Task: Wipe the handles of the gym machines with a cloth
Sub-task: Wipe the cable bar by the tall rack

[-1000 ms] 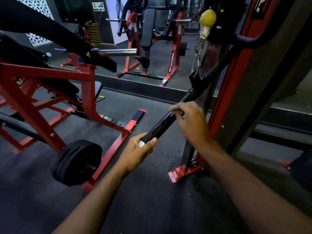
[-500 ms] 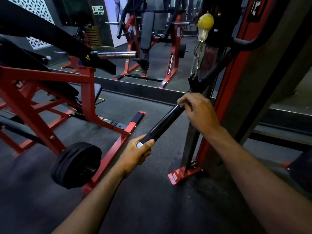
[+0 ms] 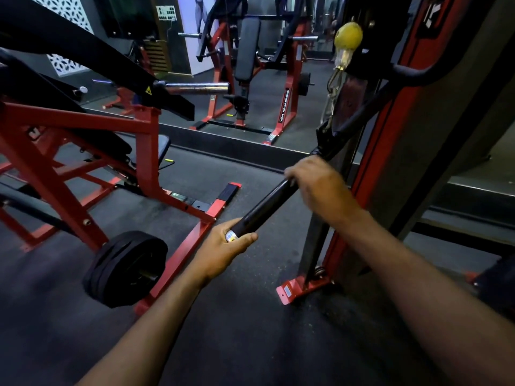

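Black bar handle (image 3: pixel 266 208) slanting from lower left up toward red cable machine (image 3: pixel 390 151). Left hand (image 3: pixel 223 246) gripping its lower end, fingers and thumb curled round. Right hand (image 3: pixel 317 185) wrapped over upper part, blurred. Cloth not discernible. Weight plate (image 3: pixel 125 268) near, at left.

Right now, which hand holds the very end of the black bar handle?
The left hand, gripping the capped end of the black bar handle; the right hand grips higher up.

A black weight plate (image 3: pixel 125 270) and yellow ball (image 3: pixel 348 34) show.
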Motion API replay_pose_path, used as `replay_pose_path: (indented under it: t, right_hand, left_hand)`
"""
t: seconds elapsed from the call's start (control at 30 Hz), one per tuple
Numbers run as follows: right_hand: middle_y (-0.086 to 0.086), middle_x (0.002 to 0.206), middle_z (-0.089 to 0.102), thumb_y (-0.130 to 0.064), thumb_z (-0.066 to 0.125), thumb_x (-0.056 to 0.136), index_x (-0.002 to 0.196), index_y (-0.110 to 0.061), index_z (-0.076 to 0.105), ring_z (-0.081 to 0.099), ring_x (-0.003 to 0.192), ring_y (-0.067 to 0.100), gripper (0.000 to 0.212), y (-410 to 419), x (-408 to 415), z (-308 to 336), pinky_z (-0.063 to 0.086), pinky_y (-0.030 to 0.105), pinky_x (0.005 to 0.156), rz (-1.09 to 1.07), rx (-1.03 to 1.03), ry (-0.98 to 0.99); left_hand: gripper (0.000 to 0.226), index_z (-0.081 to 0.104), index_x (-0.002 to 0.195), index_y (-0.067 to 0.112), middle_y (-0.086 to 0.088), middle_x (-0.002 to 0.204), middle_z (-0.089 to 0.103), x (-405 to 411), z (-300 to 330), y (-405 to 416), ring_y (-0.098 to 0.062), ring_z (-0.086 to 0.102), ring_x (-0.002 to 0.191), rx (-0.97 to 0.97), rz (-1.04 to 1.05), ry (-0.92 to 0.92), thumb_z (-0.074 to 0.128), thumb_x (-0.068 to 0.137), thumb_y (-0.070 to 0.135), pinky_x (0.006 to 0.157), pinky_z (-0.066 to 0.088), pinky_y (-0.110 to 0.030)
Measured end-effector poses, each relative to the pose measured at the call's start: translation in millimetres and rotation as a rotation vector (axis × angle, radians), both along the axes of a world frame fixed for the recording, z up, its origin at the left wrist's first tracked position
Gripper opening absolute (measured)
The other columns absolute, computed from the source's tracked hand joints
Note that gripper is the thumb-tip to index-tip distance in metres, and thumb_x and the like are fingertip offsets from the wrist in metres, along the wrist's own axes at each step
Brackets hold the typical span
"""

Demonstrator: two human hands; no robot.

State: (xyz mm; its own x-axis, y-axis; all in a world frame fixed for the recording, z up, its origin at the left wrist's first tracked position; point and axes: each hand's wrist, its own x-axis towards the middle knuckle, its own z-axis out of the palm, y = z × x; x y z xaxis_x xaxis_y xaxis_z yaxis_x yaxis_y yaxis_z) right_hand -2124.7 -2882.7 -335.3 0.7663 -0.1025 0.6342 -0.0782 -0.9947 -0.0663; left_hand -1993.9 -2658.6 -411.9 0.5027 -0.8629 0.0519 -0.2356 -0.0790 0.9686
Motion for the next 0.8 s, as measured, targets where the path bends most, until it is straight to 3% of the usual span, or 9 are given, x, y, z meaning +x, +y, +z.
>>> replay_pose_path:
  t: [0.17,0.27,0.33,0.5,0.57,0.7,0.8]
  right_hand:
    - [0.006,0.099,0.069,0.004,0.063,0.090,0.099,-0.009,0.070,0.062,0.101,0.018,0.018,-1.7,2.8,13.1,0.053,0.035,0.095,-0.137,0.169,-0.096]
    - [0.007,0.102,0.067,-0.003,0.060,0.094,0.102,-0.012,0.068,0.063,0.097,0.017,0.015,46.2,10.8,-9.0,0.053,0.026,0.088,-0.046,0.213,-0.033]
    - [0.007,0.101,0.065,-0.006,0.057,0.095,0.101,-0.012,0.067,0.062,0.095,0.018,0.013,83.2,18.1,-28.3,0.054,0.029,0.088,0.059,0.193,0.030]
    - [0.009,0.110,0.070,-0.001,0.066,0.091,0.109,-0.008,0.069,0.062,0.111,0.023,0.019,93.7,21.9,-43.3,0.049,0.039,0.103,0.212,0.055,0.128]
    - [0.007,0.110,0.071,-0.001,0.070,0.090,0.110,-0.008,0.070,0.061,0.110,0.023,0.022,72.7,20.1,-33.5,0.049,0.036,0.102,0.165,-0.034,0.118]
    - [0.004,0.097,0.071,0.000,0.069,0.089,0.103,-0.009,0.073,0.052,0.096,0.022,0.017,19.0,21.2,2.6,0.049,0.032,0.085,-0.059,-0.093,0.033]
    - [0.002,0.092,0.070,0.001,0.068,0.087,0.097,-0.014,0.072,0.054,0.092,0.019,0.018,-5.3,24.9,21.6,0.049,0.029,0.087,-0.267,0.040,-0.014]
  left_hand:
    - [0.024,0.069,0.112,0.032,0.015,0.081,0.065,6.8,-7.0,-1.9,0.000,0.059,0.073,-0.029,0.071,-0.234,0.076,0.089,0.035,0.066,0.046,-0.019]
    - [0.029,0.066,0.116,0.027,0.013,0.085,0.066,5.2,-5.4,-4.3,0.004,0.061,0.075,-0.074,0.110,-0.340,0.078,0.090,0.020,0.065,0.043,-0.010]
    - [0.029,0.066,0.116,0.023,0.016,0.087,0.066,4.1,-6.2,-4.9,0.008,0.063,0.079,-0.092,0.126,-0.363,0.076,0.091,0.014,0.068,0.044,-0.007]
    - [0.027,0.064,0.118,0.032,0.011,0.095,0.073,17.5,-19.7,-5.8,-0.004,0.071,0.085,-0.100,0.139,-0.419,0.075,0.093,0.033,0.071,0.059,-0.028]
    - [0.041,0.061,0.129,0.035,0.012,0.097,0.073,23.2,-23.2,-5.1,-0.003,0.070,0.084,-0.073,0.155,-0.478,0.074,0.091,0.041,0.072,0.058,-0.027]
    - [0.050,0.060,0.135,0.032,0.009,0.091,0.074,26.1,-24.5,-5.0,-0.006,0.068,0.070,-0.105,0.206,-0.604,0.076,0.089,0.043,0.064,0.048,-0.012]
    - [0.054,0.059,0.137,0.029,0.005,0.092,0.075,27.4,-26.4,-5.0,-0.013,0.070,0.073,-0.115,0.214,-0.644,0.077,0.088,0.042,0.066,0.057,-0.029]
